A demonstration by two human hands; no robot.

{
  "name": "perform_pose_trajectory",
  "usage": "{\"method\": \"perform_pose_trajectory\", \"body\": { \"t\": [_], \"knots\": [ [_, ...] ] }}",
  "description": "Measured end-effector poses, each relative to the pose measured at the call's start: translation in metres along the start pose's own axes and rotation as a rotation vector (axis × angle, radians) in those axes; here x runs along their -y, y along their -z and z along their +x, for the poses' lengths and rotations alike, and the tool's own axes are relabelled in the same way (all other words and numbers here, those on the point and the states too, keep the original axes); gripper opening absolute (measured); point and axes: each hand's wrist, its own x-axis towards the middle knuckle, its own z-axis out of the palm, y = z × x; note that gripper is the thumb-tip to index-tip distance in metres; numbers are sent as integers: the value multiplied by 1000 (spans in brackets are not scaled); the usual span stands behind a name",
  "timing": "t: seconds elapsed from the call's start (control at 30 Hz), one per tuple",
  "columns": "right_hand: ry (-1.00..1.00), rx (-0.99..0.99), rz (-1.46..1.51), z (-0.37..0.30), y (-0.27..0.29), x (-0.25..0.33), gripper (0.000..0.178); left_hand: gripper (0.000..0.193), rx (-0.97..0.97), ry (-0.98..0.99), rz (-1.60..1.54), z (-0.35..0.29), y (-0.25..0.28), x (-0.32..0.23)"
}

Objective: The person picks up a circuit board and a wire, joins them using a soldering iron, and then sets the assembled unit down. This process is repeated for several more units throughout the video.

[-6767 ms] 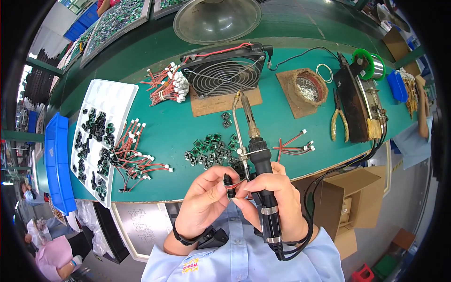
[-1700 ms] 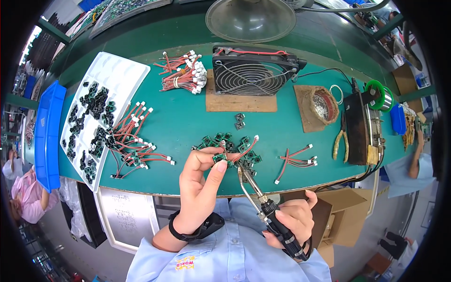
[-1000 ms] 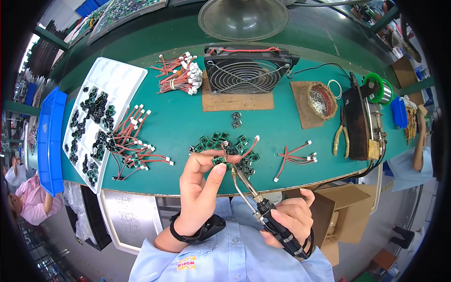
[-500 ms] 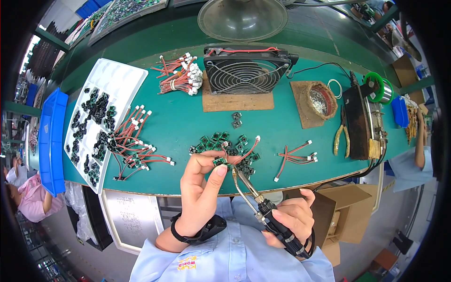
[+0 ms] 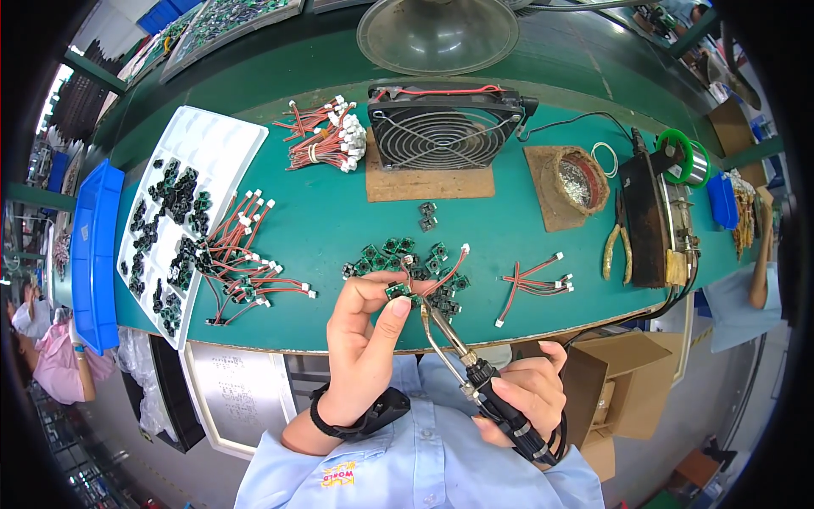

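My left hand [image 5: 360,331] pinches a small green circuit board [image 5: 396,291] between thumb and fingers, above the green tabletop. A red-and-black wire lead [image 5: 451,271] with a white plug runs up and right from beside the fingertips; its inner end is hidden. My right hand [image 5: 534,390] grips a black-handled soldering iron [image 5: 502,409], with a thin metal tube along its shaft. The iron's tip is at the board's right edge; whether they touch I cannot tell. Just beyond the fingers lies a cluster of similar small boards [image 5: 369,253].
At left a white tray [image 5: 233,131] holds black parts, with wired boards [image 5: 242,242] beside it. Behind stand a fan [image 5: 445,131] and bundled leads [image 5: 335,148]. Loose leads [image 5: 534,284], a solder pot [image 5: 583,182], pliers [image 5: 617,246] and a solder spool [image 5: 694,163] are at right.
The held board has tilted or shifted very slightly at my left fingertips. Both hands and the iron stay almost in place. In the background, people's arms have moved.
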Motion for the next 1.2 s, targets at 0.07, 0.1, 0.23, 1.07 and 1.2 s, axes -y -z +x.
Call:
{"method": "perform_pose_trajectory", "body": {
  "t": [0.07,0.1,0.23,1.07,1.2],
  "knots": [
    [0,-1,-2,-1,0,0,40,10,-11,-2,-3,0,0,0],
    [0,-1,-3,-1,0,0,40,10,-11,-2,-3,0,0,0],
    [-3,1,-17,-3,1,1,40,10,-12,-15,6,-1,0,0],
    [-539,-630,-98,21,5,-48,47,10,90,171,-278,0,9,-13],
    [-149,-407,-82,0,18,-29,46,11,113,160,-184,0,13,-12]
  ]
}}
